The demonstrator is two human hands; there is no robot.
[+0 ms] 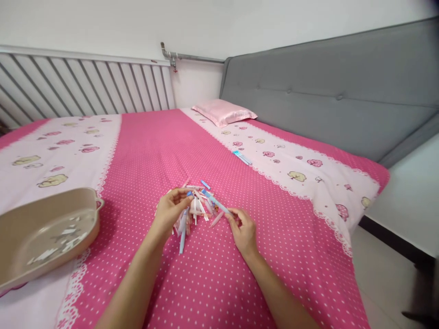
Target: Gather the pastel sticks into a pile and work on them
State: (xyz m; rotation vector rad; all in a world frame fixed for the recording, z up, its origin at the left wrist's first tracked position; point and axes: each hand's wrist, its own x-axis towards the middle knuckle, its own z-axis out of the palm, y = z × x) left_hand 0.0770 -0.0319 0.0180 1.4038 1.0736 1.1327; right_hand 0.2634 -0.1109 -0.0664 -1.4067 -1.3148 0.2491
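Note:
My right hand (243,227) pinches the near end of a slim light-blue stick-shaped piece (216,202), which slants up and left over a loose heap. In my left hand (173,206), thumb and forefinger close on a small bright-blue piece (190,194); its exact kind is too small to make out. Beneath and between both hands lies the heap of thin white, pink and blue pieces (197,211) on the bedspread. One pale-blue stick (182,238) points out of the heap toward me. A short blue piece (205,184) rests at its far edge.
A beige plastic basin (93,228) with small white and grey pieces (70,235) inside stands at left. Several blue-and-white sticks (242,157) lie farther off on the pink dotted bedspread (151,141). A pink pillow (222,112) sits by the grey headboard (318,87).

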